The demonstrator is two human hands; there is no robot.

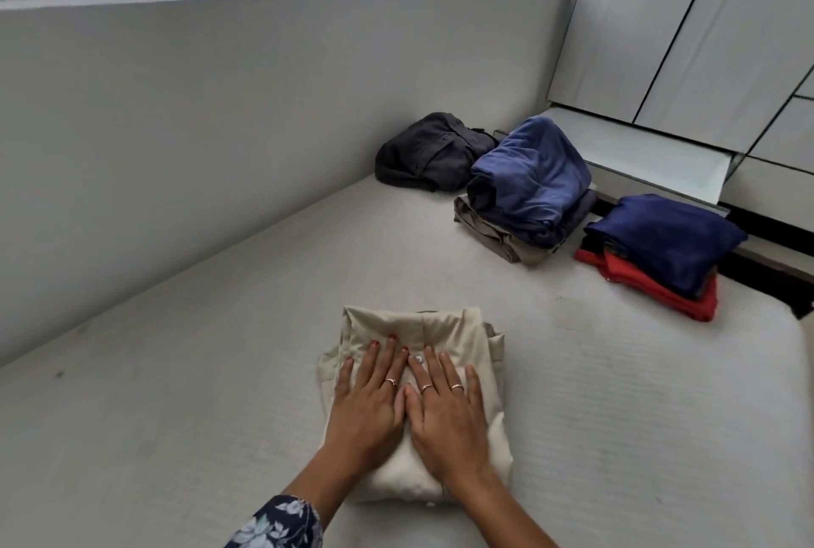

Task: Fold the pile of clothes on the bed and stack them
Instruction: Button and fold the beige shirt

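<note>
A folded beige garment [445, 329] lies on the bed [176, 437] right in front of me. My left hand [368, 404] and my right hand [445, 409] press flat on top of it, side by side, fingers straight. Farther back stands a stack with a blue garment [528, 177] on top of a tan one [489, 235]. To its right sits a second stack, a navy garment [665, 239] over a red one [652, 287]. A crumpled dark grey garment [434, 151] lies unfolded in the far corner against the wall.
A grey wall [220, 107] with a window above runs along the bed's left side. White cupboard doors [687, 28] stand at the far right, beyond the bed's end. A dark gap [766, 265] runs beside the mattress near the navy stack.
</note>
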